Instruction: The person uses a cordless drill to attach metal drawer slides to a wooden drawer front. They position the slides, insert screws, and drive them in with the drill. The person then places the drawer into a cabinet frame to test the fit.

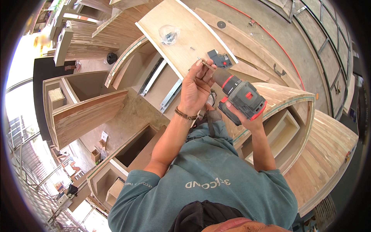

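My right hand [249, 119] is wrapped round the handle of a grey and red cordless drill [247, 96], whose chuck points away and to the left. A thin bit [209, 67] sticks out of the chuck toward my left hand [196, 87]. There my thumb and fingertips pinch a small screw [199, 59] at the bit's tip. Beyond, on a pale wooden panel [181, 15], lie a clear plastic bag of small hardware [169, 35] and a loose screw [192, 48]. A dark grey and red battery pack [220, 60] sits near the panel's right edge.
Metal drawer slides [170, 94] lie below the panel. Unfinished wooden cabinets stand at left [89, 110] and right [284, 127]. Planks [243, 50] and a red hose [266, 29] lie on the far floor. Black metal frames [324, 42] stand far right.
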Tool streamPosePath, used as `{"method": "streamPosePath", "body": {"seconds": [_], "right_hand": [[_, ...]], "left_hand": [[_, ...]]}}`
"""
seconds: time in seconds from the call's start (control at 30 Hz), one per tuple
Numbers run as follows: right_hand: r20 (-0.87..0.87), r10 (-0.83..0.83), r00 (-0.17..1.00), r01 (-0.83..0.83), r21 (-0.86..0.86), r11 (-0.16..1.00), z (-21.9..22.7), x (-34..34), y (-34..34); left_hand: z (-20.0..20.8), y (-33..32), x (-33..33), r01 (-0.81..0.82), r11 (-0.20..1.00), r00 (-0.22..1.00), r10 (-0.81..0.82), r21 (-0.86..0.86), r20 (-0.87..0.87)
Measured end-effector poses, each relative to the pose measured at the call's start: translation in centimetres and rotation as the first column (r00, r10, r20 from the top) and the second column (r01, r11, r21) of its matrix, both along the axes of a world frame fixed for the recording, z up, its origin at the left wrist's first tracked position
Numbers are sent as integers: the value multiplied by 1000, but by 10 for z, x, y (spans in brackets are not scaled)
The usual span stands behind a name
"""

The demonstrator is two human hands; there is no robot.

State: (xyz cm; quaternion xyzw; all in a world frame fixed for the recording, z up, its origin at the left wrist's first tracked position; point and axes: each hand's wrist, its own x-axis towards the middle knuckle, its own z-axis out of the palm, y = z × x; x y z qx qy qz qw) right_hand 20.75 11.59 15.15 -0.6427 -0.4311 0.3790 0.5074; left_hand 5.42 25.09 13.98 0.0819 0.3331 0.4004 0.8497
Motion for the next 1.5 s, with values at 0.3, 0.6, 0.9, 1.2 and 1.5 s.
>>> {"method": "streamPosePath", "body": {"seconds": [0.3,0.6,0.9,1.2,1.5], "right_hand": [[-41,-69,997,69,-1,998,-6,-4,-2],[-205,-286,936,289,-17,957,5,22,-2],[-99,-376,922,379,21,925,2,45,-12],[-145,-369,918,371,-15,929,1,35,-11],[-50,-343,938,342,-34,939,4,44,-9]], "left_hand": [[2,-2,4,15,1000,997,-13,19,-70],[-17,21,8,868,80,311,682,490,-662],[-53,30,20,876,71,321,652,476,-687],[-55,21,27,861,115,287,693,495,-661],[-60,21,25,846,110,302,707,522,-639]]}}
